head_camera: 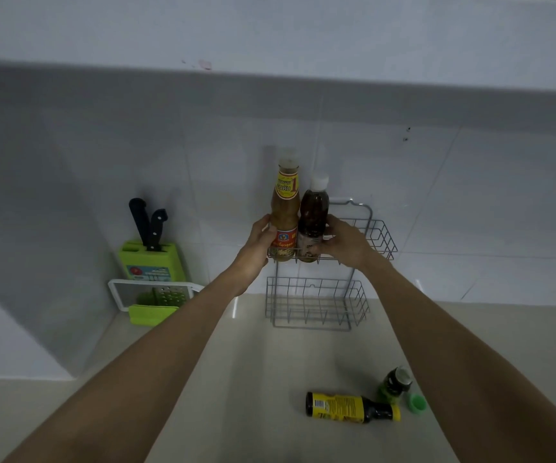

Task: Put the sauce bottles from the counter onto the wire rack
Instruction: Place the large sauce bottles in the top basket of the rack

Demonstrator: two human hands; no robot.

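Standing upright in the wire rack's (378, 237) upper basket, touching, are a tan sauce bottle (283, 215) and a dark sauce bottle (312, 225). Left hand (259, 240) and right hand (343, 243) wrap curled fingers around them. At five o'clock, a yellow-labelled bottle (350, 408) lies on the smooth counter (236, 379).

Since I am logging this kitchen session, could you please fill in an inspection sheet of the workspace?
Surface: beige stone counter, bare in the middle.
Job's things: grey two-tier wire rack on the tiled wall; tall yellow-labelled bottle of light brown sauce and white-capped bottle of dark sauce upright, side by side, in its top tier; lower tier empty. Yellow-labelled dark bottle lying on the counter; green-labelled dark bottle upright beside it.
Clutter: loose green cap; green knife block; white-framed grater.
Grippers: left hand on the light bottle, right hand on the dark one.
Cables: nothing seen.
Surroundings: white tiled wall.
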